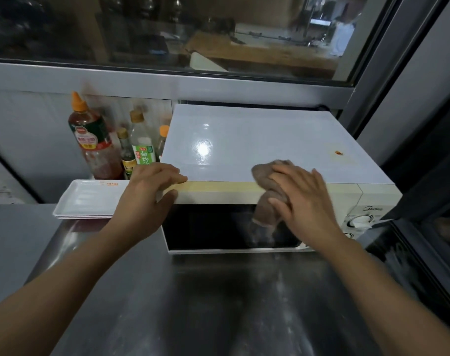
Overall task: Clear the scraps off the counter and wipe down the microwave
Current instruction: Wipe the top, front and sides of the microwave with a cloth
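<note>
Head view: right hand [302,199] flat, fingers straight, pressing brown cloth [268,201] on white microwave [244,145] front edge; left hand [152,186] curled, gripping its corner.

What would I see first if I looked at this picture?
A big white microwave sits on a shiny metal counter. The right hand presses a brown cloth on its front top edge, while the left hand holds its left corner. Sauce bottles stand to the left.
</note>
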A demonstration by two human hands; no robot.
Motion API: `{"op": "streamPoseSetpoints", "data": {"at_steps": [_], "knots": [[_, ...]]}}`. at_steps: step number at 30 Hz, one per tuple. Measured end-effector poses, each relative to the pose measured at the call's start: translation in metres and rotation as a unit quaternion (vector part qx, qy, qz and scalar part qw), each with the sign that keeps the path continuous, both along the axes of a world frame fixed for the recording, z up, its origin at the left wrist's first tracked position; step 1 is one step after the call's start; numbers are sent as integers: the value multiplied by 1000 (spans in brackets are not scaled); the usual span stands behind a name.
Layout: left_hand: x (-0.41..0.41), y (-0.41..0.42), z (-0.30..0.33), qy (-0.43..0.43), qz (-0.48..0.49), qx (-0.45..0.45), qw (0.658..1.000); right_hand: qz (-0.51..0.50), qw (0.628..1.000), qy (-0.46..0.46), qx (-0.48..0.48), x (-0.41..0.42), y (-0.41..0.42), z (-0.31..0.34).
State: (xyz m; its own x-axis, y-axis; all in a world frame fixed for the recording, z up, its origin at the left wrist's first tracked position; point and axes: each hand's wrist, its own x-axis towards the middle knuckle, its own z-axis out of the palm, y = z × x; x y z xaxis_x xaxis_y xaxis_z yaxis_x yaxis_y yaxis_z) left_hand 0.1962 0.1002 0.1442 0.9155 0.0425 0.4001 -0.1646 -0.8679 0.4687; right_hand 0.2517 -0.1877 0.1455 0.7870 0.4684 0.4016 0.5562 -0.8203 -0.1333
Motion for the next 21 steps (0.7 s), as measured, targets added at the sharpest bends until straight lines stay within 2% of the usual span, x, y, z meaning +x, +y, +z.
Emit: {"op": "streamPoseSetpoints", "data": {"at_steps": [3, 12, 16, 21], "knots": [[-3, 6, 0, 6, -15, 4, 1000, -30, 999, 21, 12, -3, -3, 1], [-4, 11, 0, 9, 35, -52, 998, 53, 998, -26, 13, -22, 108, -5], [-12, 22, 4, 15, 21, -55, 998, 62, 997, -25, -32, -14, 89, -3], [-31, 46, 4, 23, -13, -82, 996, -6, 1000, -17, -10, -17, 73, -6]]}}
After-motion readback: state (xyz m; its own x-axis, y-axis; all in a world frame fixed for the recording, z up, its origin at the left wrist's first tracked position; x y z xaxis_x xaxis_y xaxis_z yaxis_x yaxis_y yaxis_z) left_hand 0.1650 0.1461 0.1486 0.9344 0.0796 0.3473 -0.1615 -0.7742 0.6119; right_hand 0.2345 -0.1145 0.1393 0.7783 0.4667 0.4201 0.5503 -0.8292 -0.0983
